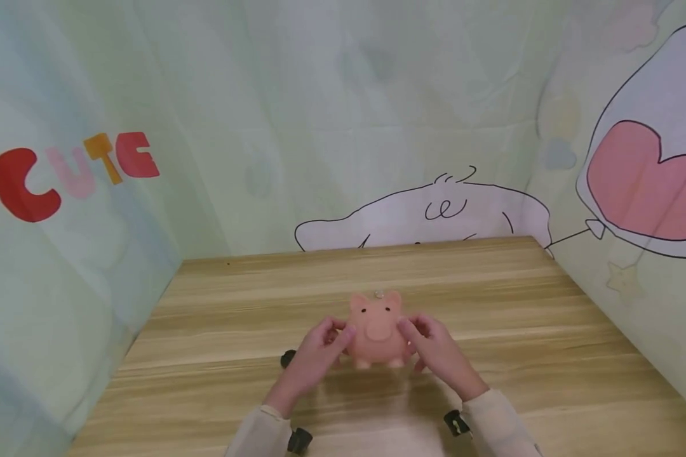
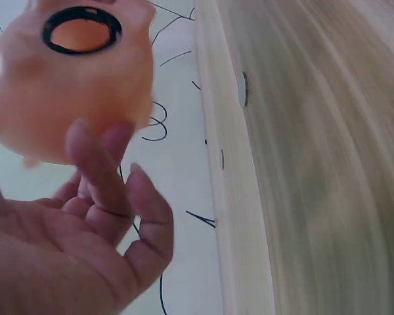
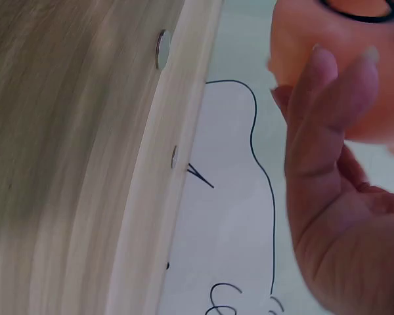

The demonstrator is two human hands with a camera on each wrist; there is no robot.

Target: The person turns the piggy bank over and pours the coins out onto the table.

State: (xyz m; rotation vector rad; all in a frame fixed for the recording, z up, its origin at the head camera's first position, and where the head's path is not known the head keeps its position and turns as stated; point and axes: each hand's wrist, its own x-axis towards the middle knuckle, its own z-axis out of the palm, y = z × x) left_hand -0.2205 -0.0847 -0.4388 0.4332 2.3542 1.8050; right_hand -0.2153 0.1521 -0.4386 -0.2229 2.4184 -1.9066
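Note:
A pink pig-shaped piggy bank (image 1: 378, 343) is held up over the wooden table, its snout and eyes toward the head camera. My left hand (image 1: 318, 355) grips one side of it, thumb in front beside the snout. On the opposite side my right hand (image 1: 440, 352) holds it the same way. In the left wrist view, a black-rimmed round opening shows on the piggy bank (image 2: 65, 105). Just behind its ears in the head view lies a coin (image 1: 379, 294). The right wrist view shows a larger coin (image 3: 163, 50) and a smaller coin (image 3: 175, 157) on the tabletop.
The wooden table (image 1: 251, 304) meets a printed cloth backdrop (image 1: 320, 127) at its back and sides. Black camera parts (image 1: 300, 440) sit by the left wrist, and another black piece (image 1: 456, 422) by the right.

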